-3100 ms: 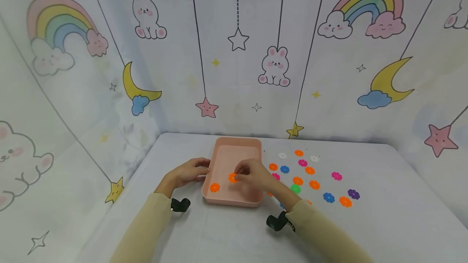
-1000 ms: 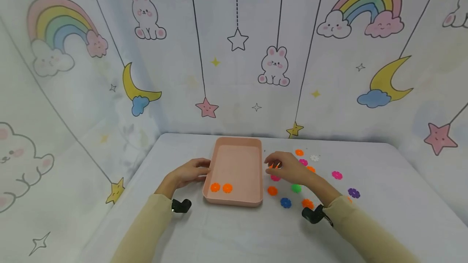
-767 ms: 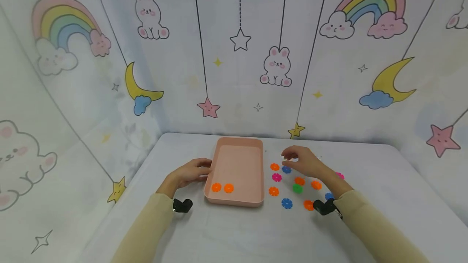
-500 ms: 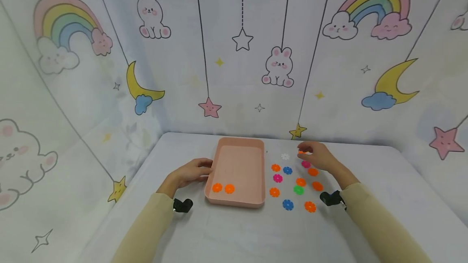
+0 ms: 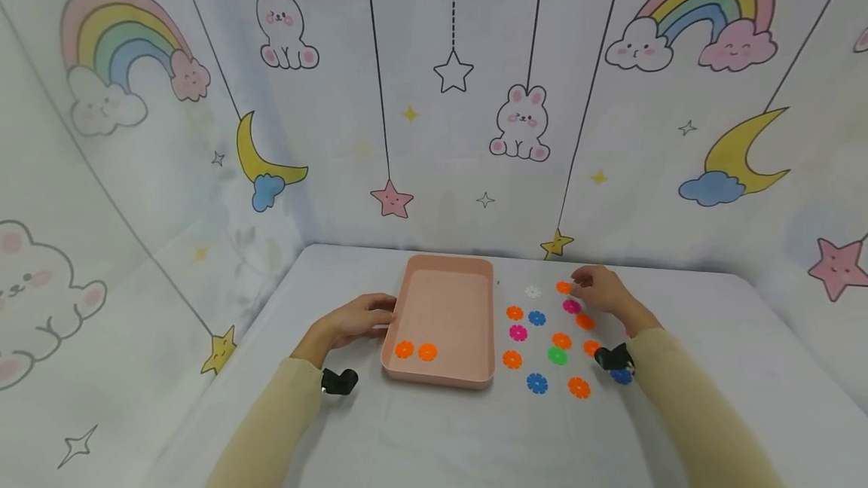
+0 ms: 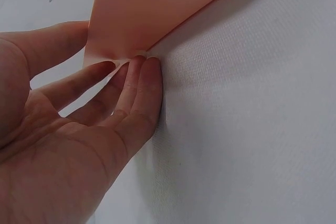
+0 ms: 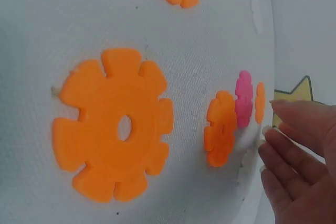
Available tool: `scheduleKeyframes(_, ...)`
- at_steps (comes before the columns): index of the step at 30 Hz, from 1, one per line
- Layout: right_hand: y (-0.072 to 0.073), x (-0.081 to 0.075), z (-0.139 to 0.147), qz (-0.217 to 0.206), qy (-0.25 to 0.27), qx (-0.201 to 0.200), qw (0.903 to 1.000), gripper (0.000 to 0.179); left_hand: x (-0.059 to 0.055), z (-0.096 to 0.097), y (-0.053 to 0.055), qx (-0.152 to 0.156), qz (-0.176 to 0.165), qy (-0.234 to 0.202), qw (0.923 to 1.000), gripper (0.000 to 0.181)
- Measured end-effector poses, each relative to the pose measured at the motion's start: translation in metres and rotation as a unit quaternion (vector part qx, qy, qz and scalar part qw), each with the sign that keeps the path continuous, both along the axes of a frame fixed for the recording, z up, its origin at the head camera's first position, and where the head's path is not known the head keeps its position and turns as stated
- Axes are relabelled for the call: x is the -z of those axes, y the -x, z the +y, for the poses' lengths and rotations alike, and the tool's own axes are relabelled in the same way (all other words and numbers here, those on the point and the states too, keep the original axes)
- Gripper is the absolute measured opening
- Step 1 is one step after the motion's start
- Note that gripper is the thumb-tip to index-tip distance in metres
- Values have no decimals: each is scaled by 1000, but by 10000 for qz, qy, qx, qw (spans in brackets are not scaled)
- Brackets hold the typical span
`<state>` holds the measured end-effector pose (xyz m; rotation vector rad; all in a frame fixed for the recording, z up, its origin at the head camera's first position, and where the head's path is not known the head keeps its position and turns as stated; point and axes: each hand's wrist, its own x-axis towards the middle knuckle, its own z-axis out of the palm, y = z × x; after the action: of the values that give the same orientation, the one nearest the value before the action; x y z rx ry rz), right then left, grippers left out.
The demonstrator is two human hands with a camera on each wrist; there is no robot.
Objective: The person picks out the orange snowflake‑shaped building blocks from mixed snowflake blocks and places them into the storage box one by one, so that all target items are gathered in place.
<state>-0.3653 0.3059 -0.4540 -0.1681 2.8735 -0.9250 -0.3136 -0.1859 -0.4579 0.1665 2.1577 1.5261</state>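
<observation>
My left hand rests against the left side of a shallow pink tray, its fingertips touching the outer wall in the left wrist view. Two orange snowflake discs lie side by side in the tray's near left part. At the back of the scattered discs, my right hand hovers low beside an orange disc. The right wrist view shows my right fingers apart from the thumb, with no disc between them. A pale shape under them is unclear.
Right of the tray lie several flat snowflake discs: blue, green, pink, white and more orange. A patterned cloth wall closes off the back. Dark wrist mounts sit below the hands.
An orange disc left my right hand and lies beside the other one in the tray. That hand then moved right and back over the scattered discs. My left hand stayed at the tray.
</observation>
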Motion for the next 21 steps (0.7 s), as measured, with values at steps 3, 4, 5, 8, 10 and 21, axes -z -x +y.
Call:
scheduleKeyframes(3,2,1,0,-113,49,85,9999,47,0,0,0,-41,23,38,10000,52)
scheduleKeyframes(4,3,1,0,-143,71,92,9998,47,0,0,0,-56,25,34,10000,52)
scheduleKeyframes(5,4,2,0,-157,80,102,9998,47,0,0,0,-74,10,36,10000,52)
scheduleKeyframes(8,6,5,0,-244,143,173,9994,48,2,0,0,-71,33,35,10000,51)
scheduleKeyframes(10,7,7,0,-315,179,234,9991,48,2,0,0,-75,27,20,10000,51)
scheduleKeyframes(21,12,11,-7,-356,95,375,9986,41,0,2,0,-137,19,77,9999,50)
